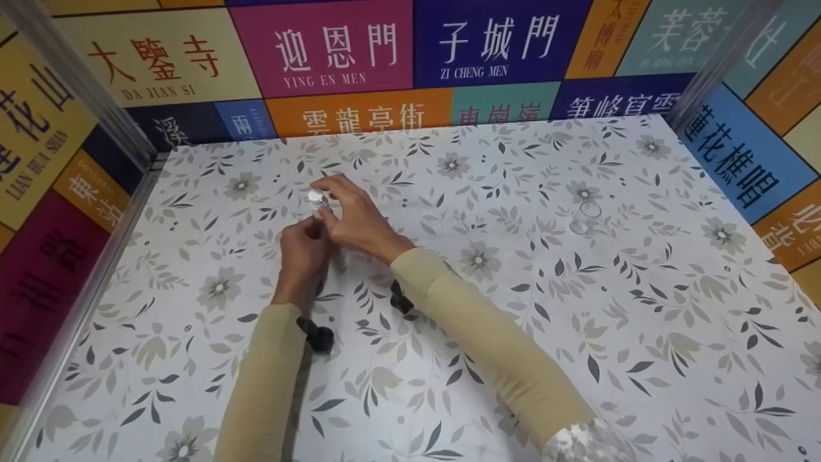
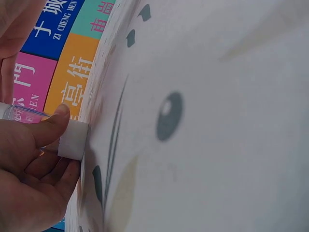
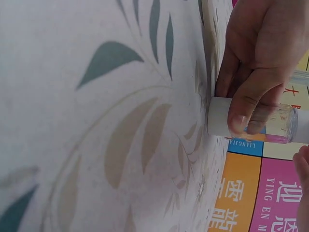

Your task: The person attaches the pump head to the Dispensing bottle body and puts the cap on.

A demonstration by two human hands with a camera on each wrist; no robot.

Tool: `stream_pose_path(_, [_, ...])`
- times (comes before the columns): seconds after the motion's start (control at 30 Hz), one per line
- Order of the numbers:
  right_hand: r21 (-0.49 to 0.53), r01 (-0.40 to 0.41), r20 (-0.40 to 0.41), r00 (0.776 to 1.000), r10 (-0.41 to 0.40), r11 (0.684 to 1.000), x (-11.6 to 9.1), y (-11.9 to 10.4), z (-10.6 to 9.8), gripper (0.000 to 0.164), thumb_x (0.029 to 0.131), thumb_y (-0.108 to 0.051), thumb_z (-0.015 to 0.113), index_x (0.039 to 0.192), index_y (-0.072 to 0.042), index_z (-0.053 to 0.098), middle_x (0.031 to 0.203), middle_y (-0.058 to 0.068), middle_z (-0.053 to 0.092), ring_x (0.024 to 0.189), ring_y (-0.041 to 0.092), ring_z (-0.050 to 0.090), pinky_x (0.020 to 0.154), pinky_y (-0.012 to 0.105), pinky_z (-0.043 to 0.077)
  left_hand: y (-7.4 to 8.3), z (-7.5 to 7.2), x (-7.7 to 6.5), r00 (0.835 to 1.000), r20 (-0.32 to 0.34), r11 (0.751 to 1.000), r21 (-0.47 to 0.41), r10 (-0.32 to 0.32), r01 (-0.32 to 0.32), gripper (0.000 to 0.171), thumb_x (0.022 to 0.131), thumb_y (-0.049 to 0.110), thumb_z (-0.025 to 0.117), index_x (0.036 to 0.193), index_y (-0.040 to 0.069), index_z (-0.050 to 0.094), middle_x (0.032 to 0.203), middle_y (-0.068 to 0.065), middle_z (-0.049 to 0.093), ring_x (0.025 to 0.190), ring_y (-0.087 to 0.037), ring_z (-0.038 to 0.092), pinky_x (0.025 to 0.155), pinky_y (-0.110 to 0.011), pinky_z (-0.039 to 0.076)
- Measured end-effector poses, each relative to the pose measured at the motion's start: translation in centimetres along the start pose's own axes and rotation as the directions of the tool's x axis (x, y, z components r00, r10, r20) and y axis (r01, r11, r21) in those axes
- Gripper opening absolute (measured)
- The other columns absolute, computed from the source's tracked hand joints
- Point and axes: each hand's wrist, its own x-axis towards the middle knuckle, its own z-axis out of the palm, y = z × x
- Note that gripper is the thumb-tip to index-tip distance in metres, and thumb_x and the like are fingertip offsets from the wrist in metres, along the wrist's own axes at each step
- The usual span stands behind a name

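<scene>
A small clear bottle [image 3: 280, 123] stands upright at the left back of the table, its white base [image 2: 73, 140] down at the tabletop. My left hand [image 1: 303, 253] grips it low, with the thumb laid across the base. From the right, my right hand [image 1: 362, 215] reaches over and pinches the silvery white top [image 1: 316, 196] between thumb and index finger. Only a few right fingers [image 3: 302, 166] appear at the edge of the right wrist view. The left palm hides part of the bottle in the left wrist view.
A clear, cup-like piece [image 1: 582, 221] lies on the floral tabletop [image 1: 423, 359] toward the right. Colourful panels with lettering [image 1: 324, 48] rise behind the table and along both sides, with a transparent corner post [image 1: 112, 96] at the left.
</scene>
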Motion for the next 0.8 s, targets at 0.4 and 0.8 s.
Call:
stream_pose_path(0.4, [0.016,-0.031,-0.005,1.0,0.031,0.999,-0.28,-0.1,0.41,0.04,0.092,-0.006,0.065,0.131,0.001,0.056,0.123,0.014,0.063,0.111,0.022,0.062,0.098,0.031,0.051,-0.13,0.07,-0.04,0.997,0.004,0.996,-0.05,-0.074,0.074,0.011,0.092,0.011,0.063,0.089,0.005,0.072,0.081,-0.007,0.063,0.076,-0.018,0.055,0.065,-0.025,0.042])
stream_pose_path(0.8, [-0.034,-0.021,-0.066,0.998,0.018,0.999,-0.04,-0.28,0.58,0.042,0.09,-0.012,0.063,0.131,-0.003,0.058,0.128,0.01,0.06,0.119,0.019,0.059,0.107,0.023,0.042,-0.15,0.09,-0.07,0.998,0.005,0.998,-0.039,-0.055,0.056,0.01,0.084,0.009,0.067,0.09,0.005,0.074,0.08,-0.008,0.067,0.072,-0.018,0.057,0.063,-0.025,0.044])
